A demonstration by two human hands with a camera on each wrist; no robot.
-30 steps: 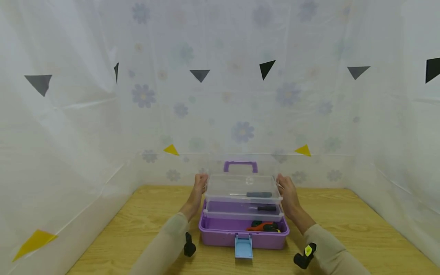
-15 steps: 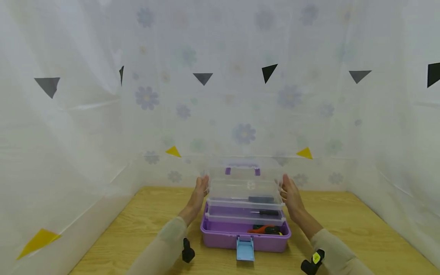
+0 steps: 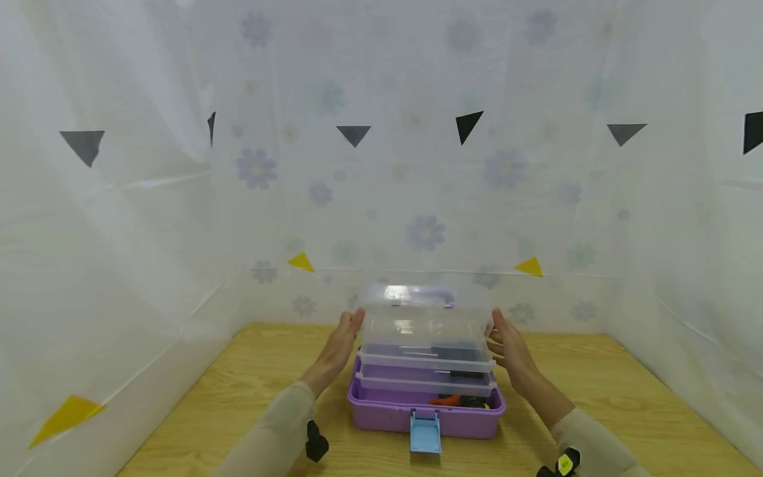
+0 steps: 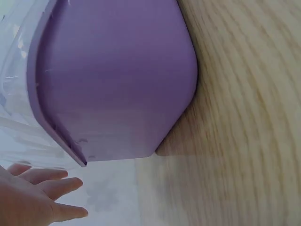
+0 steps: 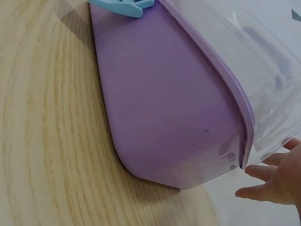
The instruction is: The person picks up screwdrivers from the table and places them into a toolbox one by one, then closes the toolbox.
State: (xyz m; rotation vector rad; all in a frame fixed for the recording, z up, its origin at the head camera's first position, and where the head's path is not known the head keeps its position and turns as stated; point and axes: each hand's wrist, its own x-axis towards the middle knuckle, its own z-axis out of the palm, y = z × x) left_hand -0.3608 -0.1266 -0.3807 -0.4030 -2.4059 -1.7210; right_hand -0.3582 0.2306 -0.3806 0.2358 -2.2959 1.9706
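Observation:
A purple toolbox point(image 3: 393, 417) stands on the table with its clear lid point(image 3: 375, 296) raised and tilted. Two clear trays, the upper tray point(image 3: 387, 358) and the lower tray point(image 3: 387, 383), sit stepped above the base. My left hand point(image 3: 338, 342) is at the lid's left side, fingers extended in the left wrist view. On the opposite side, my right hand point(image 3: 510, 349) has its thumb up and its fingers point(image 5: 263, 173) fairly straight beside the clear plastic. Exact contact is hard to tell. A screwdriver point(image 3: 459, 354) shows through the upper tray, a dark-handled screwdriver point(image 3: 467, 375) in the lower.
An orange and dark tool point(image 3: 447, 401) lies in the base. The light blue latch point(image 3: 425, 434) hangs down in front. Behind the lid shows the purple handle point(image 3: 448, 300). White plastic sheeting point(image 3: 417, 165) encloses the wooden table point(image 3: 238, 391) at the back and sides.
The lid has swung forward, so the purple handle now shows through it from behind. Both trays sit slightly lower. My hands have shifted a little, and the right fingers look more spread.

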